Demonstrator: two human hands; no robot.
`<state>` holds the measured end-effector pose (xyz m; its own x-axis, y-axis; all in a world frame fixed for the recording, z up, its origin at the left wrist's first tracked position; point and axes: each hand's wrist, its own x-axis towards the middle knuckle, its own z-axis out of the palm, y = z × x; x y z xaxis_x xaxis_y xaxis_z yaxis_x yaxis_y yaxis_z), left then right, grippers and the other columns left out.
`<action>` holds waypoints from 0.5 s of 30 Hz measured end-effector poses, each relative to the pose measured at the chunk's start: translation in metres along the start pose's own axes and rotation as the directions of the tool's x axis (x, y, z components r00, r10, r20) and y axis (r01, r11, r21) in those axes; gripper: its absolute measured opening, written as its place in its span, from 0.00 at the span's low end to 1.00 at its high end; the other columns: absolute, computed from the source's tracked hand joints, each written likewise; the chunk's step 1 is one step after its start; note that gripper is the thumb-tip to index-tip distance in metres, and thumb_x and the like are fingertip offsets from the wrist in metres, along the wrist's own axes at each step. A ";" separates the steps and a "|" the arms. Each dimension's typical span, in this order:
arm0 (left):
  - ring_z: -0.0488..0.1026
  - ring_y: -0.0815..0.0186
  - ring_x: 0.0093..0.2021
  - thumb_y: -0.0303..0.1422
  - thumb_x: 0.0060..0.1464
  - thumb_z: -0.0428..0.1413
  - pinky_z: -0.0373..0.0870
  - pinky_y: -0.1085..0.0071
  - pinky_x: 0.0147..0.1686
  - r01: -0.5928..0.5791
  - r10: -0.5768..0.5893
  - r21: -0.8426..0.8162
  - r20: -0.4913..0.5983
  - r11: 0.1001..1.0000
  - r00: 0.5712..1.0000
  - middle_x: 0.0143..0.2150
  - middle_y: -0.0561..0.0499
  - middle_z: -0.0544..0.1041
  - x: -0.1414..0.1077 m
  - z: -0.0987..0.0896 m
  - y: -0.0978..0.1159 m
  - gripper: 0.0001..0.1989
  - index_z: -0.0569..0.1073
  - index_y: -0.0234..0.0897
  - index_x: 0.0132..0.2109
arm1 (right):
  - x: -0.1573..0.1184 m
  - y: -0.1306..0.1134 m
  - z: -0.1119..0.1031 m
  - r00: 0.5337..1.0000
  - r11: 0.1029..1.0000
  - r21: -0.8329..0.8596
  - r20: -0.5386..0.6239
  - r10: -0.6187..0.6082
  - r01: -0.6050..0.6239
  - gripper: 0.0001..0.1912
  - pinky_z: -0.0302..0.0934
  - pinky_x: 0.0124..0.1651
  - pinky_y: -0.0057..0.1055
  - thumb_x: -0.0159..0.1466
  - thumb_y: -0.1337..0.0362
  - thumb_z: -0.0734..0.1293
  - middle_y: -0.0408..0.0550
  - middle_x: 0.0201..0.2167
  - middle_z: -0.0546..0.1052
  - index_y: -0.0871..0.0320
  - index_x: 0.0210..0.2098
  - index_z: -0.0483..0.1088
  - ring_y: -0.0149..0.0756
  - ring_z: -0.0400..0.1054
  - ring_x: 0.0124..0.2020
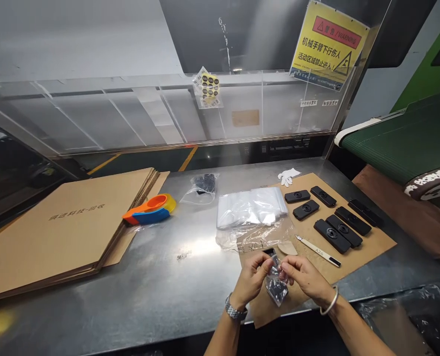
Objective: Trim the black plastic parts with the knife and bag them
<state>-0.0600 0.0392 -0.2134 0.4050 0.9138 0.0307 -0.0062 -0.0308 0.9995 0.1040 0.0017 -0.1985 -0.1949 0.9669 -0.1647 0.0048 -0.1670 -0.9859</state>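
From the head view, the person at the bench has the left hand (255, 278) and right hand (304, 278) close together at the near edge, thumbs and fingertips pinching the upper part of a small clear bag (278, 292); what is inside looks dark, though the glare hides its shape. A watch (236, 307) sits on the left wrist and a pale bangle (330, 300) on the right. The bag hangs between the hands, over the near part of a brown cardboard sheet (372, 244) laid on the metal table (160, 291). To the right on that sheet lie seven black cases (331, 236), and nearer the right hand rests a pale-handled knife (318, 250). Just beyond the hands is a pile of clear plastic sleeves (252, 207), with a white glove (289, 176) farther off, by the sheet's far edge. Left of the sleeves, a clear bag with something black in it (205, 184) lies on the metal; farther left, an orange and blue tape dispenser (149, 210) rests against a stack of flat cardboard (67, 222). A green conveyor belt (401, 143) runs at the far right
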 end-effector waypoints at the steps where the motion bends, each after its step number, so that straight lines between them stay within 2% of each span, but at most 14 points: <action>1: 0.63 0.69 0.27 0.38 0.51 0.55 0.59 0.72 0.29 -0.004 0.005 0.031 -0.017 1.000 1.000 0.23 0.54 0.68 -0.002 0.000 0.001 0.12 0.70 0.34 0.26 | 0.000 -0.001 0.000 1.000 1.000 -0.021 0.000 -0.008 0.008 0.16 0.54 0.27 0.26 0.57 0.54 0.65 0.42 0.21 0.69 0.62 0.25 0.68 0.28 0.60 0.23; 4: 0.63 0.66 0.33 0.37 0.53 0.53 0.59 0.72 0.35 0.002 0.019 0.108 -0.193 0.994 0.981 0.30 0.51 0.69 -0.015 0.002 0.005 0.09 0.69 0.35 0.30 | -0.005 -0.004 0.001 0.998 0.997 -0.075 -0.043 -0.037 0.033 0.13 0.53 0.28 0.26 0.56 0.58 0.67 0.40 0.20 0.66 0.61 0.24 0.66 0.28 0.58 0.24; 6: 0.62 0.67 0.32 0.38 0.54 0.51 0.58 0.73 0.33 0.030 0.011 0.133 -0.300 0.991 0.954 0.29 0.52 0.67 -0.030 0.006 0.004 0.11 0.67 0.36 0.29 | -0.012 -0.007 0.005 0.993 0.985 -0.164 -0.100 -0.065 0.048 0.11 0.52 0.28 0.26 0.56 0.59 0.66 0.39 0.20 0.65 0.60 0.24 0.65 0.28 0.58 0.24; 7: 0.61 0.68 0.29 0.39 0.54 0.51 0.58 0.73 0.31 0.048 -0.003 0.137 -0.307 0.989 0.952 0.26 0.54 0.65 -0.038 0.008 0.002 0.12 0.66 0.36 0.27 | -0.017 -0.008 0.009 0.990 0.971 -0.235 -0.115 -0.080 0.051 0.10 0.53 0.29 0.26 0.57 0.60 0.65 0.40 0.20 0.65 0.60 0.24 0.65 0.29 0.58 0.24; 8: 0.60 0.69 0.27 0.40 0.52 0.53 0.58 0.74 0.28 0.064 -0.027 0.127 -0.272 0.990 0.962 0.23 0.55 0.63 -0.047 0.012 -0.001 0.14 0.66 0.36 0.25 | -0.023 -0.008 0.014 0.989 0.947 -0.316 -0.113 -0.092 0.052 0.09 0.52 0.29 0.26 0.57 0.61 0.64 0.40 0.21 0.66 0.60 0.24 0.65 0.29 0.59 0.24; 10: 0.61 0.70 0.25 0.43 0.49 0.54 0.59 0.74 0.26 0.095 -0.086 0.065 -0.128 0.993 0.988 0.22 0.55 0.65 -0.065 0.019 -0.011 0.15 0.67 0.35 0.26 | -0.035 -0.004 0.027 0.992 0.880 -0.470 -0.064 -0.104 0.063 0.07 0.52 0.28 0.26 0.58 0.65 0.63 0.41 0.21 0.67 0.59 0.24 0.64 0.30 0.60 0.25; 12: 0.61 0.70 0.25 0.46 0.49 0.53 0.60 0.74 0.26 0.146 -0.147 -0.038 -0.022 0.989 0.989 0.23 0.54 0.66 -0.081 0.025 -0.027 0.17 0.66 0.35 0.27 | -0.047 0.004 0.039 0.996 0.833 -0.549 0.005 -0.086 0.075 0.06 0.50 0.28 0.25 0.56 0.68 0.62 0.40 0.22 0.66 0.59 0.23 0.62 0.29 0.59 0.25; 15: 0.55 0.73 0.19 0.49 0.51 0.47 0.55 0.75 0.20 0.204 -0.204 -0.013 -0.036 0.979 0.978 0.18 0.57 0.61 -0.100 0.026 -0.052 0.21 0.60 0.37 0.22 | -0.058 0.023 0.047 0.998 0.863 -0.504 0.059 0.004 0.026 0.09 0.49 0.27 0.24 0.53 0.68 0.65 0.39 0.21 0.65 0.58 0.21 0.59 0.28 0.58 0.24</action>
<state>-0.0768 -0.0612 -0.2683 0.3648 0.9148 -0.1735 0.0643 0.1611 0.9848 0.0693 -0.0675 -0.2104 -0.2520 0.9532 -0.1669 0.4934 -0.0218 -0.8695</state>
